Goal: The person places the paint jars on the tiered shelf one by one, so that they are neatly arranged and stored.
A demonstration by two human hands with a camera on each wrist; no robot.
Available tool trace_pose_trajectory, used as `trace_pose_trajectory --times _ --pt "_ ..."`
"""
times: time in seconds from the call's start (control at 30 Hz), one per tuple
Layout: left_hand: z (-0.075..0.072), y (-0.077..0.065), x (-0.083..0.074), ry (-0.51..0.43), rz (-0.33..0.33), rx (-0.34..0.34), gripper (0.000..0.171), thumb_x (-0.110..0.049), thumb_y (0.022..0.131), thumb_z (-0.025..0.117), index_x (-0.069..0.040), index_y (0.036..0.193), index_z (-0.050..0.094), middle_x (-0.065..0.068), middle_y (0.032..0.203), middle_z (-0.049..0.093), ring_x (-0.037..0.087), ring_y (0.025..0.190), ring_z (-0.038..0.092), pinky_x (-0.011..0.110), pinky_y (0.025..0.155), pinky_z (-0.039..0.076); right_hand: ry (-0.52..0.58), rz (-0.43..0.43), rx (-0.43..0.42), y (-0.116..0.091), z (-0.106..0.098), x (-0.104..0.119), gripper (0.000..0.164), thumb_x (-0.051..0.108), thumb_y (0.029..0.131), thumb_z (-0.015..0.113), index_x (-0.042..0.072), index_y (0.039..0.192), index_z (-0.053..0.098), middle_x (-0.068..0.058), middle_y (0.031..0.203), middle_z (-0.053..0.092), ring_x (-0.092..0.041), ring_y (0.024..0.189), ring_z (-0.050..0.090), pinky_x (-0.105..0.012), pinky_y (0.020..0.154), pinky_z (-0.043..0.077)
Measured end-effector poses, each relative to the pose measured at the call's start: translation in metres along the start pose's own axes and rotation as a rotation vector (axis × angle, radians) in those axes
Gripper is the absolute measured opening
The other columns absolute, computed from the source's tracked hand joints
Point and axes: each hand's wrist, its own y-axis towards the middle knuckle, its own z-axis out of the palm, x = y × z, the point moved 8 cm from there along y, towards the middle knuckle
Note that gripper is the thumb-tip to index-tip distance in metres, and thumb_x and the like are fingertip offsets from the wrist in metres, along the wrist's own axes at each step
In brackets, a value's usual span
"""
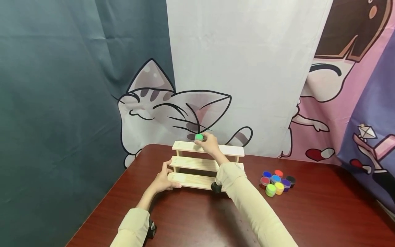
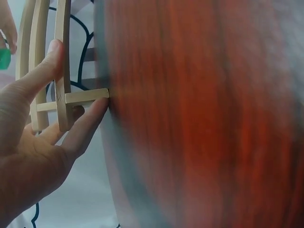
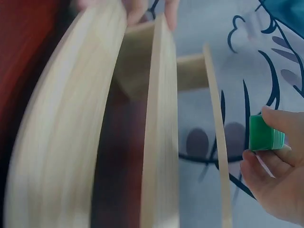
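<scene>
A three-tier wooden display rack (image 1: 197, 164) stands on the table, its plain pale boards stepped up toward the back. My left hand (image 1: 162, 181) grips the rack's left end; in the left wrist view the thumb lies on the front board and the other fingers wrap around the end. Just above the top board, toward its left half, my right hand (image 1: 211, 144) pinches a small paint pot with a green lid (image 1: 199, 137). The right wrist view shows that green pot (image 3: 266, 134) between thumb and fingers, apart from the boards.
A cluster of several small paint pots (image 1: 276, 179) with coloured lids stands on the dark red table (image 1: 191, 219), right of the rack. Behind the table hangs a curtain (image 1: 247, 61) printed with a cartoon cat and figure.
</scene>
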Motion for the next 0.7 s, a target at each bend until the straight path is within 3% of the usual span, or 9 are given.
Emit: trace_pose_trajectory --times 0.27,0.5,0.7 --pt "0.003 0.003 0.001 -0.003 0.019 -0.014 0.112 0.000 0.064 0.089 -0.013 0.150 0.018 0.029 0.122 0.054 0.019 0.054 0.058 0.032 0.050 0.052 0.010 -0.024 0.052 0.003 0.030 0.005 0.041 0.017 0.086 0.074 0.004 0.123 0.064 -0.015 0.113 0.070 -0.029 0.103 0.067 -0.038 0.090 0.052" --pt "0.009 0.001 0.009 -0.042 -0.005 -0.006 0.113 -0.002 0.062 0.090 -0.016 0.149 0.019 0.027 0.121 0.053 0.020 0.055 0.060 0.034 0.051 0.053 0.047 -0.019 0.058 0.000 0.045 0.001 0.044 0.016 0.085 0.075 0.004 0.126 0.063 -0.016 0.116 0.069 -0.030 0.105 0.067 -0.038 0.090 0.053" --pt "-0.001 0.004 0.006 -0.017 0.016 -0.013 0.114 -0.004 0.062 0.091 -0.017 0.149 0.019 0.026 0.115 0.054 0.021 0.052 0.061 0.037 0.051 0.054 0.050 -0.069 0.061 0.005 0.052 0.015 0.045 0.015 0.086 0.074 0.003 0.128 0.061 -0.017 0.119 0.069 -0.031 0.107 0.067 -0.040 0.092 0.053"
